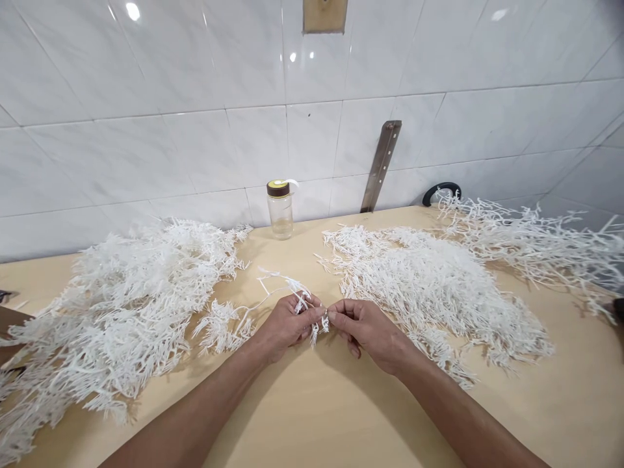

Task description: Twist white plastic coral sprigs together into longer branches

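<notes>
Just above the table's middle, my left hand [292, 324] is closed on a white plastic branch [266, 296], thin and forked, its stem arching away to the upper left. My right hand [363, 325] meets it fingertip to fingertip, thumb and forefinger pinched at the branch's right end. Small white sprigs [319, 328] dangle between the two hands. What exactly the right fingertips grip is too small to make out. A loose white tuft [221, 327] lies left of my left hand, close to the branch's far end.
Large heaps of white plastic sprigs lie at left [131, 305] and right [439, 286]. Bare white stems [536, 240] are piled far right. A clear bottle [281, 214] stands at the back, a metal bracket [381, 166] against the tiled wall, a black curved object [441, 190] beside the stems.
</notes>
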A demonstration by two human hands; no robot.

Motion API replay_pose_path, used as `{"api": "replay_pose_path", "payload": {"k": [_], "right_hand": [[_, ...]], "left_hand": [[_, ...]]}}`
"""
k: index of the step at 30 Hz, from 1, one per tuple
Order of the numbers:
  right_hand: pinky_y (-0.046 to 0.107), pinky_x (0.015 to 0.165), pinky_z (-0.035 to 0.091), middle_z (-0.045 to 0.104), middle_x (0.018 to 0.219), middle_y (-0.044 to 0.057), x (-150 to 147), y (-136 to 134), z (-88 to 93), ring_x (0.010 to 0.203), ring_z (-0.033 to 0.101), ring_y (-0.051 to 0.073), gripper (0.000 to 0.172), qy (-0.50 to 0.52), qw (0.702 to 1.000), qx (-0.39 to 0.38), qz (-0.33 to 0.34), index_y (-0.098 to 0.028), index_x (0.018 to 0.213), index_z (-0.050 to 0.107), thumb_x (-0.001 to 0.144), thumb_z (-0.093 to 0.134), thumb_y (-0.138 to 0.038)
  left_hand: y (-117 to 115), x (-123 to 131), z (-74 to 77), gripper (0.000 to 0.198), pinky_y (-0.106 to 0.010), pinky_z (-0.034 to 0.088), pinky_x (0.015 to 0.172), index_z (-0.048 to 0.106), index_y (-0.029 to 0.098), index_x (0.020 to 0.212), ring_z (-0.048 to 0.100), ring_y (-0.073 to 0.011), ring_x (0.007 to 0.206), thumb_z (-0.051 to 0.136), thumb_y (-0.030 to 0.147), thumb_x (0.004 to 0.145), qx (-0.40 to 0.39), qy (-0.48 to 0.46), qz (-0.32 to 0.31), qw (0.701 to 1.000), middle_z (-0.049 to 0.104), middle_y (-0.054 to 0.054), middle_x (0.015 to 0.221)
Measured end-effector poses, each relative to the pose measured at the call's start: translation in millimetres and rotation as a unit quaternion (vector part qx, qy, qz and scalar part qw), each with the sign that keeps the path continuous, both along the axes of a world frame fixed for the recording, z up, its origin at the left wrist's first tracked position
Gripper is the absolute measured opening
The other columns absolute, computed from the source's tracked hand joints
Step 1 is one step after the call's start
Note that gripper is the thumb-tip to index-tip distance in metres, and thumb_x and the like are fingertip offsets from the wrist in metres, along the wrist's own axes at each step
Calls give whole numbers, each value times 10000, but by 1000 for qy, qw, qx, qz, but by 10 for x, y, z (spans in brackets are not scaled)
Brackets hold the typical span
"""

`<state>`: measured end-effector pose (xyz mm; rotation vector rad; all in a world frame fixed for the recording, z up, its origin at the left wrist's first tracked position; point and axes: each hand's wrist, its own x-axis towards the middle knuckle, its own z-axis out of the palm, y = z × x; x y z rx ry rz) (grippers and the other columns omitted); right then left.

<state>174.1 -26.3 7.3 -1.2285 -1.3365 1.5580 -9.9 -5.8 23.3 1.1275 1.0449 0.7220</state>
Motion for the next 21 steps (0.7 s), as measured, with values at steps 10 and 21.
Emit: {"api": "replay_pose_path", "payload": {"k": [10, 21], "right_hand": [[181, 369, 351, 472, 571, -57, -20, 7, 24, 433, 407, 60, 302, 28, 999, -22, 6, -159, 762, 603, 758, 705, -443], [195, 377, 399, 500, 486, -69, -105, -58, 10, 363, 494, 95, 203, -144, 986, 86, -21, -189, 803, 558, 882, 513, -371]], "left_hand": [[-12, 17, 27, 456, -171, 185, 376, 560, 179, 887, 302, -35, 389, 777, 504, 652, 7, 20, 6, 1000, 444, 95, 504], [-27, 16, 86, 403, -182, 171, 384, 545, 163, 747, 299, -41, 387, 751, 500, 666, -16, 22, 3, 1000, 425, 82, 448]]}}
